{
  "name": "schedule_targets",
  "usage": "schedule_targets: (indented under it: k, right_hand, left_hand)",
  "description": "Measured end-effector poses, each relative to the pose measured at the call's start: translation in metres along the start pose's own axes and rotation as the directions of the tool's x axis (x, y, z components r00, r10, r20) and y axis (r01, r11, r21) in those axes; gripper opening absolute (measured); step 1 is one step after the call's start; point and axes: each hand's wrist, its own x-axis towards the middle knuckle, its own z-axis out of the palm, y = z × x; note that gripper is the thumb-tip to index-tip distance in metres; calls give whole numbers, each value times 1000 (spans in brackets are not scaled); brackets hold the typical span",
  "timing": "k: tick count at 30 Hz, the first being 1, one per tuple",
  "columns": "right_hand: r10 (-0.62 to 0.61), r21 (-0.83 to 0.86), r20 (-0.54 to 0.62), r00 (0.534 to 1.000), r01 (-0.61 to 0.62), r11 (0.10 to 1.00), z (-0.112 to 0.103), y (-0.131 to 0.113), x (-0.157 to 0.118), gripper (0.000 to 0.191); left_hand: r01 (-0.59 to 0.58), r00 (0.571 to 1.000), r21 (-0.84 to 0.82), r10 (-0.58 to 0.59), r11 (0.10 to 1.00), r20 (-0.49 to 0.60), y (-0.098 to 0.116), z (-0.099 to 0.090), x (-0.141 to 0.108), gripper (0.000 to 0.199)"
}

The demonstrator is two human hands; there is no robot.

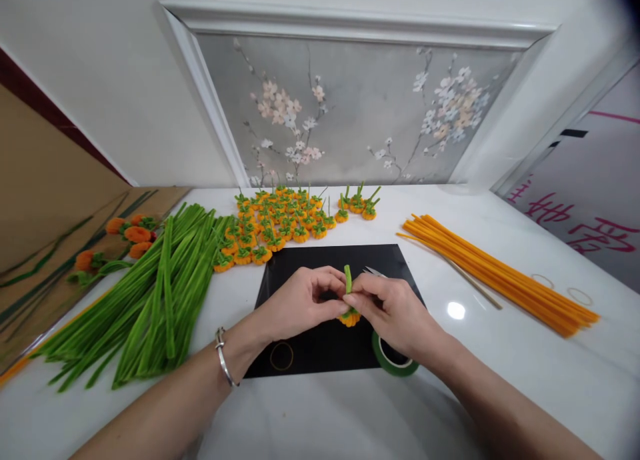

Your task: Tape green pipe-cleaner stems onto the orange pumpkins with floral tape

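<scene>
Over the black mat (320, 353), a small pipe-cleaner pumpkin (349, 319) hangs between my fingertips, orange below with a green stem sticking up. My left hand (300, 300) pinches it at the green top from the left, thumb against fingers. From the right, my right hand (400, 310) pinches the same spot at the foot of the stem. My fingers hide part of the green top. Beneath my right wrist lies a roll of green tape (395, 363), partly covered. Scissor tips (373, 271) show just behind my right hand.
Several finished orange pumpkins (280, 220) cluster behind the mat, with a smaller group (357, 203) beside them. Green pipe cleaners (150, 307) are heaped at left, orange ones (500, 273) at right with a thin stick (475, 283). Orange flowers (137, 234) lie on brown paper far left.
</scene>
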Motion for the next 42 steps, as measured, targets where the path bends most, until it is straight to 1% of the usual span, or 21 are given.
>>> schedule_targets:
  k: [4,6,9,11,13,16,19,22,25,27,30,35,42]
  right_hand:
    - [53,-13,38,998,-53,999,-6,-2,0,27]
    - [85,-19,73,994,-84,996,-10,-4,0,25]
    - [99,-35,125,987,-95,995,-15,-6,0,19]
    - [96,-48,127,987,-91,995,-15,-7,0,14]
    - [71,-55,85,994,-67,996,-13,-7,-1,13]
    - [31,-54,-10,999,-32,998,-8,-7,-1,16]
    - [14,-38,-95,995,-18,999,-3,-8,-3,19]
    - [-15,-27,-176,984,10,1000,2,-9,-4,20]
    - [-9,-10,-228,974,7,1000,6,-11,-4,20]
    - [6,-13,-234,972,-10,1000,8,-11,-4,21]
    - [40,-26,-226,973,-47,999,10,-10,-4,23]
    - [77,-38,-236,969,-89,995,11,-11,-3,22]
    - [18,-144,-322,947,-67,987,17,-13,-5,21]
  left_hand:
    - [13,999,47,-12,999,-32,2,3,-1,9]
    - [25,998,50,-23,998,-51,4,3,-1,9]
    - [22,996,68,-16,997,-88,4,3,-1,8]
    - [10,993,80,-1,997,-117,3,4,-1,8]
    - [0,987,105,16,995,-160,0,6,0,9]
    - [-9,968,166,51,986,-247,-5,10,0,11]
    - [-16,941,204,83,979,-328,-8,16,-1,13]
    - [-35,917,240,127,970,-378,-8,21,-3,15]
    - [-83,891,330,219,940,-399,-8,26,-4,17]
    - [-121,871,404,292,907,-395,-8,29,-5,19]
    - [-159,857,489,366,858,-364,-9,33,-6,21]
    - [-156,844,534,393,831,-365,-9,33,-5,21]
    - [-149,799,562,434,814,-417,-8,29,-1,19]
